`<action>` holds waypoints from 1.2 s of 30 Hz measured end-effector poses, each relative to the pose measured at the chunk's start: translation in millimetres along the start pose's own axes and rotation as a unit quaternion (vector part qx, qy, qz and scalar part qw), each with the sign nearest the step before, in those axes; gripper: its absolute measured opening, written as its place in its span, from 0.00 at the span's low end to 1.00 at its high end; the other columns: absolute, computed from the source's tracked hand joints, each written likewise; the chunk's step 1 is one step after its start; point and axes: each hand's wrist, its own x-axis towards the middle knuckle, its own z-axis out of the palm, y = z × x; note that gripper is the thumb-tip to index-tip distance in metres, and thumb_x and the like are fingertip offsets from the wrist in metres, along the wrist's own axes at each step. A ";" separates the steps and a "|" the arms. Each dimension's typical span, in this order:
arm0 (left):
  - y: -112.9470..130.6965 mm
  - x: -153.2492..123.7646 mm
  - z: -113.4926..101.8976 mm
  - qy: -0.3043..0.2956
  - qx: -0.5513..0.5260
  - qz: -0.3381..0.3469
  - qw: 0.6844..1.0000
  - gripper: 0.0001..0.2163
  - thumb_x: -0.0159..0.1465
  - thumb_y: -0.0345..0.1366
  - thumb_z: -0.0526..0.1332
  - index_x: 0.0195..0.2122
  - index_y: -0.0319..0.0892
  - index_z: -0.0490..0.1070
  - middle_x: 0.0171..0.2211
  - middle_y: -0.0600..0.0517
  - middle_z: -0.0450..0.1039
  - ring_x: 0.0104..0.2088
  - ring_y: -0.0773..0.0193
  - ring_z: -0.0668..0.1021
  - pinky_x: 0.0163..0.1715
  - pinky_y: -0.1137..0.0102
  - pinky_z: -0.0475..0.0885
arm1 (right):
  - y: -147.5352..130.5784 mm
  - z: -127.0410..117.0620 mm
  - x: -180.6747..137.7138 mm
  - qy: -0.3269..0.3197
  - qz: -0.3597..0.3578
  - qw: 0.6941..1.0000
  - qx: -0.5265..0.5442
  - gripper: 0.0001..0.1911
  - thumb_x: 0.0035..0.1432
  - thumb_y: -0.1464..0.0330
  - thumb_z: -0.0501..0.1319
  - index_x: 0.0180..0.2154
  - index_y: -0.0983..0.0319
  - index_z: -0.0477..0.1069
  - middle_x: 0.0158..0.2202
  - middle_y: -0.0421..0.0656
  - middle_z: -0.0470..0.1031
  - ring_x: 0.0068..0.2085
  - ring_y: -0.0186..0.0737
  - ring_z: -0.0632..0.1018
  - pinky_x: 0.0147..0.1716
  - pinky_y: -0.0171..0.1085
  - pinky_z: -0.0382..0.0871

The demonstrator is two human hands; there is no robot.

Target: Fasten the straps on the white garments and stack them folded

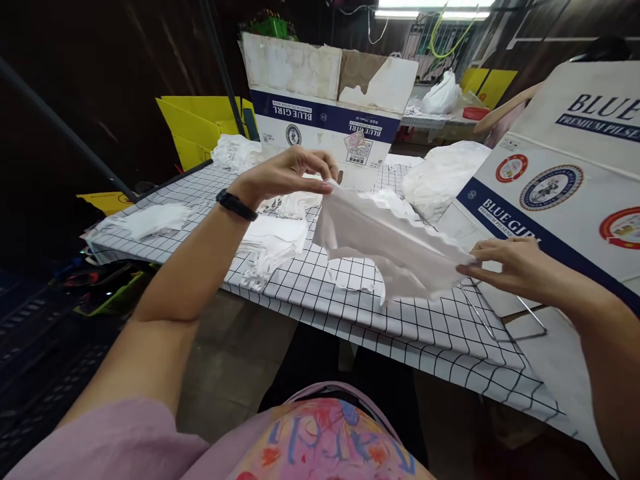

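Stretched between my two hands is a pair of thin white underpants (380,243) with a wavy top edge, hanging above the table. My left hand (295,170), with a black band on its wrist, pinches the upper left corner between thumb and fingers. At the lower right, my right hand (505,263) is closed on the other end of that edge. Under and behind my left hand lies a stack of flat white cloth pieces (275,237). A small white piece (355,273) lies on the table below the garment.
The table wears a black-and-white checked cloth (320,300). An open carton (320,120) stands at its back, another carton (545,180) leans at right. White cloth piles (155,220) lie left, a bulky white heap (445,177) behind. Another person's arm (505,107) shows at the back right.
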 end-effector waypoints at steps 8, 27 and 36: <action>0.6 -8.3 15.3 0.002 0.180 0.039 0.983 0.05 0.59 0.40 0.70 0.33 0.46 0.82 0.34 0.50 0.80 0.35 0.61 0.79 0.37 0.68 0.71 | -21.2 2.4 2.3 0.012 -0.042 0.972 -0.230 0.21 0.70 0.62 0.53 0.33 0.59 0.82 0.38 0.53 0.80 0.50 0.61 0.72 0.48 0.59 0.51; 28.9 0.0 4.9 0.258 0.148 0.104 0.949 0.05 0.58 0.33 0.69 0.35 0.43 0.82 0.35 0.51 0.83 0.36 0.65 0.82 0.40 0.70 0.80 | -54.2 -29.2 11.8 0.294 0.057 0.942 0.150 0.11 0.54 0.57 0.73 0.33 0.57 0.78 0.28 0.41 0.77 0.30 0.44 0.77 0.31 0.43 0.73; 75.5 -28.1 19.8 0.349 0.086 0.125 0.925 0.11 0.52 0.20 0.66 0.30 0.43 0.84 0.28 0.53 0.81 0.27 0.69 0.78 0.25 0.74 0.73 | -78.1 -63.9 -32.8 0.251 0.090 0.918 0.294 0.25 0.50 0.59 0.79 0.50 0.50 0.79 0.34 0.42 0.74 0.30 0.42 0.74 0.28 0.44 0.73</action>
